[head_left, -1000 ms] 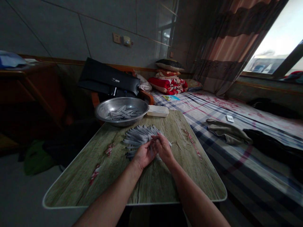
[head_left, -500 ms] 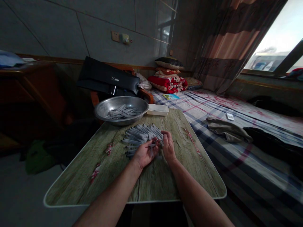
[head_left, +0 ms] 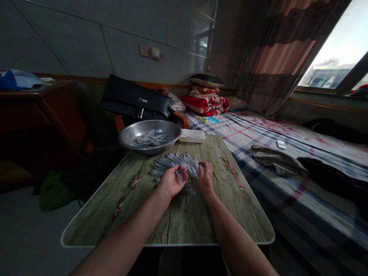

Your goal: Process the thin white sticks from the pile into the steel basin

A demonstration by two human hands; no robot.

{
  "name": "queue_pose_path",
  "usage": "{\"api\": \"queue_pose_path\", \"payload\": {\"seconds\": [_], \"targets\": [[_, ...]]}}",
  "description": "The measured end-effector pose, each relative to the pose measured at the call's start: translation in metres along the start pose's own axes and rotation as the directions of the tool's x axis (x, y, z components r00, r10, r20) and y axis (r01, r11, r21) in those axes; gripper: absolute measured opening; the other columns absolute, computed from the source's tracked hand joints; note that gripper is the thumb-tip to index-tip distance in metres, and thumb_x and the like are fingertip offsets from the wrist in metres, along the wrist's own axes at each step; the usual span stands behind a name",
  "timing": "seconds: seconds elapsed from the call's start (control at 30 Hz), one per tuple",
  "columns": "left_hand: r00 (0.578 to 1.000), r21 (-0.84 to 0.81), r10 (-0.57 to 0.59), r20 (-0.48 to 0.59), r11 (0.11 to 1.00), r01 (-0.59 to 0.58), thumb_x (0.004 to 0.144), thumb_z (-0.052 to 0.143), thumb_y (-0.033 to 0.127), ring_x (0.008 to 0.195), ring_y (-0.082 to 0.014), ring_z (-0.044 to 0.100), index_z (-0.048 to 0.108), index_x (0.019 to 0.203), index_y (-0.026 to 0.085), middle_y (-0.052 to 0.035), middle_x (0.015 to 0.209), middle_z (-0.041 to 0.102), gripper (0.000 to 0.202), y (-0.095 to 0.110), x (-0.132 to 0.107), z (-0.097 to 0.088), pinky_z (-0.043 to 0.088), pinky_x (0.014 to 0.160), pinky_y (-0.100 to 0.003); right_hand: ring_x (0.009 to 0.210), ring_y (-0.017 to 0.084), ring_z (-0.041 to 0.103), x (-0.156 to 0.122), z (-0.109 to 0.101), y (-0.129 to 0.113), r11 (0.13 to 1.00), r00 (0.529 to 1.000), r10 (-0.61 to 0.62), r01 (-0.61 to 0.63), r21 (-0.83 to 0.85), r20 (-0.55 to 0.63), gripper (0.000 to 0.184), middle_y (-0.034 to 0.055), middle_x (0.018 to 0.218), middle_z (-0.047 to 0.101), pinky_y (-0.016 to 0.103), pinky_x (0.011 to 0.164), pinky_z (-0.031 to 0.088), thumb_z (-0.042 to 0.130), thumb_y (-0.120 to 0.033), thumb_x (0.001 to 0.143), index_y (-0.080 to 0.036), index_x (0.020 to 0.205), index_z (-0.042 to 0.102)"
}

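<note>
— Wood-grain table [head_left: 184, 226] under us, a dim room, and a bed with a checked sheet [head_left: 258, 153] along the right. Where do our hands sit?

— Both at the near edge of the fan of grey sticks [head_left: 172, 161]. It lies mid-table, just this side of the metal basin [head_left: 126, 135] (which holds more of the same sticks) and the white tray [head_left: 192, 135] beside it.

— What does our left hand [head_left: 171, 183] have?

— It lies palm up, fingers half curled around a loose stick [head_left: 178, 177]. We cannot tell in this light whether more lie under it.

— And our right hand [head_left: 206, 178]?

— Knuckles up, fingers bent down, tips touching the fan's right end. We cannot tell whether anything is pinched between them.

— Which step do we judge this to be?

— Drawing sticks off the fan into the left palm, with a batch partly gathered.

— What would another draw ask of us?

— A light pinch on a single end stick, lifted clear without dragging its neighbours out of line. The left palm needs to be cupped so its load doesn't roll off.
</note>
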State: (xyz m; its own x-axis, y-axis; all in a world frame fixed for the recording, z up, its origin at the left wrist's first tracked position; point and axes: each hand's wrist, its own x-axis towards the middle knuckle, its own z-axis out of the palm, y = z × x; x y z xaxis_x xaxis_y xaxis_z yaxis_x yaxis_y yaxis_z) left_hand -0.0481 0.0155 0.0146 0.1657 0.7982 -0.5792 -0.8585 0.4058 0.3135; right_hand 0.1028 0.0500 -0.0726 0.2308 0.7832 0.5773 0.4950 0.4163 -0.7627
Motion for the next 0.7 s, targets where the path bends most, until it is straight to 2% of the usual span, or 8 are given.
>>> {"api": "queue_pose_path", "payload": {"seconds": [0.13, 0.27, 0.4, 0.47, 0.53, 0.57, 0.6, 0.7], "targets": [[0.994, 0.017, 0.094, -0.053, 0.996, -0.093, 0.097, 0.046, 0.013, 0.059, -0.0115, 0.058, 0.052, 0.08, 0.017, -0.0009, 0.069, 0.052, 0.019, 0.028, 0.0, 0.026, 0.055, 0.056, -0.022, 0.098, 0.024, 0.055, 0.0, 0.002, 0.001, 1.0, 1.0, -0.012, 0.011, -0.015, -0.004, 0.019, 0.0079, 0.097, 0.06, 0.04, 0.093, 0.043, 0.043, -0.028, 0.099, -0.023, 0.093, 0.06], [0.955, 0.102, 0.294, -0.033, 0.952, -0.29, 0.1, 0.043, 0.023, 0.068, -0.0139, 0.059, 0.055, 0.093, 0.019, -0.003, 0.079, 0.054, 0.015, 0.088, 0.009, 0.072, 0.056, 0.063, -0.024, 0.098, 0.024, 0.055, 0.0, 0.003, 0.004, 1.0, 1.0, -0.004, 0.004, -0.013, -0.014, 0.02, 0.0082, 0.098, 0.06, 0.04, 0.093, 0.043, 0.043, -0.029, 0.099, -0.022, 0.093, 0.061], [0.884, 0.256, 0.453, 0.117, 0.846, -0.468, 0.095, 0.052, 0.05, 0.096, -0.0275, 0.064, 0.059, 0.111, 0.017, -0.0132, 0.102, 0.064, 0.037, 0.143, 0.029, 0.099, 0.056, 0.079, -0.043, 0.099, 0.025, 0.055, 0.001, 0.003, 0.005, 1.0, 1.0, 0.008, -0.008, 0.007, 0.0, 0.021, 0.0094, 0.099, 0.06, 0.041, 0.094, 0.044, 0.043, -0.03, 0.097, -0.021, 0.093, 0.062], [0.795, 0.337, 0.601, 0.086, 0.733, -0.591, 0.09, 0.061, 0.045, 0.098, -0.0254, 0.064, 0.06, 0.11, 0.019, -0.01, 0.102, 0.065, 0.033, 0.148, 0.037, 0.091, 0.054, 0.083, -0.04, 0.099, 0.025, 0.055, 0.001, 0.002, 0.004, 1.0, 1.0, 0.016, -0.016, 0.012, 0.005, 0.021, 0.0097, 0.099, 0.06, 0.042, 0.094, 0.043, 0.044, -0.03, 0.097, -0.022, 0.093, 0.063], [0.644, 0.453, 0.762, 0.064, 0.553, -0.699, 0.083, 0.068, 0.03, 0.094, -0.0195, 0.062, 0.062, 0.104, 0.02, -0.0051, 0.099, 0.065, 0.024, 0.136, 0.04, 0.07, 0.052, 0.082, -0.031, 0.099, 0.026, 0.055, 0.001, 0.001, 0.002, 1.0, 1.0, 0.02, -0.021, 0.014, 0.014, 0.021, 0.0098, 0.099, 0.06, 0.043, 0.094, 0.043, 0.044, -0.031, 0.097, -0.022, 0.093, 0.063], [0.573, 0.5, 0.812, 0.108, 0.454, -0.737, 0.079, 0.069, 0.023, 0.091, -0.0169, 0.062, 0.064, 0.1, 0.021, -0.0032, 0.097, 0.065, 0.022, 0.125, 0.04, 0.057, 0.05, 0.08, -0.027, 0.099, 0.026, 0.054, 0.001, 0.001, 0.002, 1.0, 1.0, 0.02, -0.02, 0.015, 0.02, 0.021, 0.0098, 0.099, 0.061, 0.043, 0.094, 0.043, 0.044, -0.031, 0.097, -0.022, 0.093, 0.062], [0.561, 0.533, 0.8, 0.213, 0.386, -0.753, 0.076, 0.067, 0.02, 0.088, -0.0155, 0.061, 0.065, 0.096, 0.02, -0.0024, 0.096, 0.066, 0.02, 0.114, 0.039, 0.042, 0.048, 0.076, -0.024, 0.099, 0.026, 0.054, 0.001, 0.001, 0.001, 1.0, 0.999, 0.019, -0.019, 0.017, 0.027, 0.021, 0.0097, 0.099, 0.061, 0.043, 0.094, 0.042, 0.044, -0.031, 0.097, -0.022, 0.093, 0.062], [0.664, 0.68, 0.596, 0.452, 0.251, -0.689, 0.073, 0.066, 0.022, 0.075, -0.0166, 0.06, 0.07, 0.083, 0.018, -0.003, 0.082, 0.067, 0.011, 0.084, 0.03, 0.003, 0.046, 0.065, -0.024, 0.101, 0.026, 0.054, 0.001, 0.001, 0.0, 0.999, 0.999, 0.023, -0.024, 0.021, 0.044, 0.02, 0.0095, 0.1, 0.061, 0.043, 0.095, 0.042, 0.045, -0.031, 0.095, -0.022, 0.092, 0.062]]}}
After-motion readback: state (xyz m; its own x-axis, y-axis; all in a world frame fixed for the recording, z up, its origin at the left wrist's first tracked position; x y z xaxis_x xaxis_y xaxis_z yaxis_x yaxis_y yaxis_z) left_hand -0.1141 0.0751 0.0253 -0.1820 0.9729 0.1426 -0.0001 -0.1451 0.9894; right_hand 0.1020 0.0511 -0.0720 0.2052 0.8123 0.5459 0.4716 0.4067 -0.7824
